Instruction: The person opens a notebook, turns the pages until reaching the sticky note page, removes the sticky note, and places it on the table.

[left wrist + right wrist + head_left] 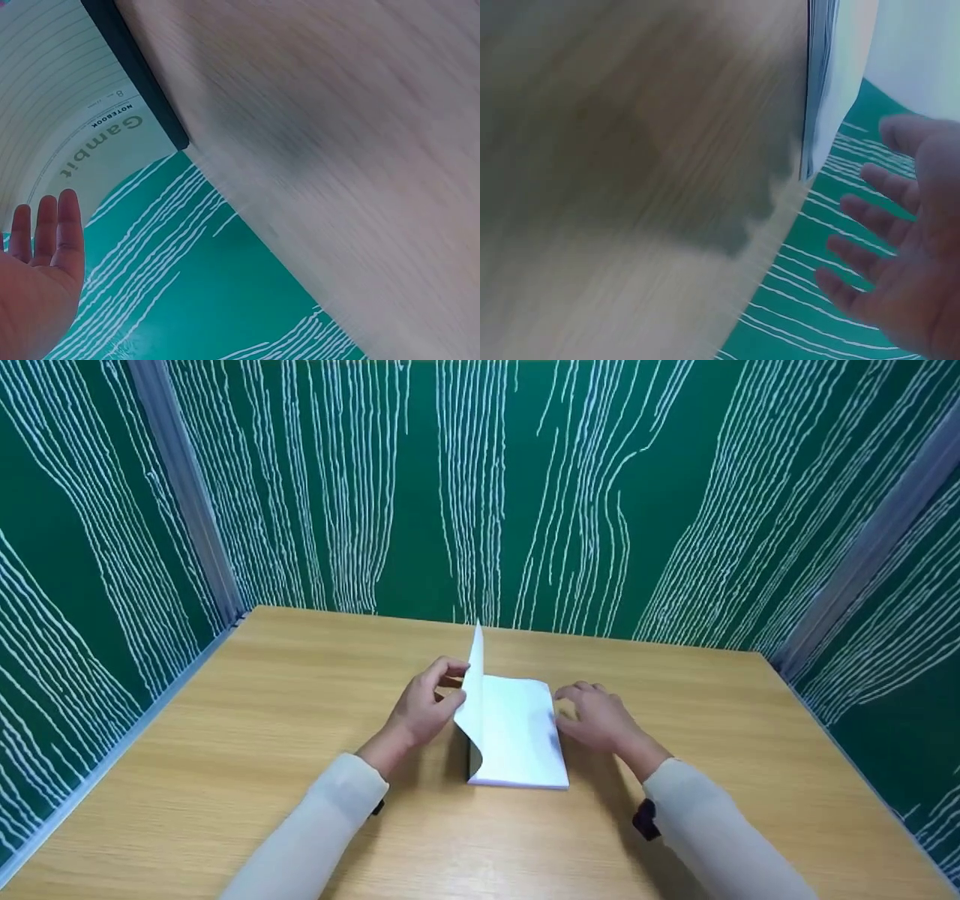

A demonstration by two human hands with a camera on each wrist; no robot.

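A notebook [521, 731] lies on the table with its front cover [473, 682] raised nearly upright along the left side. The outside of this cover shows in the left wrist view as a pale lined face [67, 90] printed "Gambit NOTEBOOK", beside a dark spine [142, 71]. My left hand [427, 701] pinches the cover's outer edge with thumb and fingers. Just off the notebook's right edge, my right hand [600, 716] has loosely bent fingers and holds nothing. In the right wrist view, that hand [922, 247] is near the page edges [819, 90], its fingers spread.
The wooden table [300, 690] extends around the notebook. Green panels [416, 510] with white wavy lines stand behind it and at both sides, joined by grey posts [184, 480]. A dark strap [646, 819] shows at the right sleeve.
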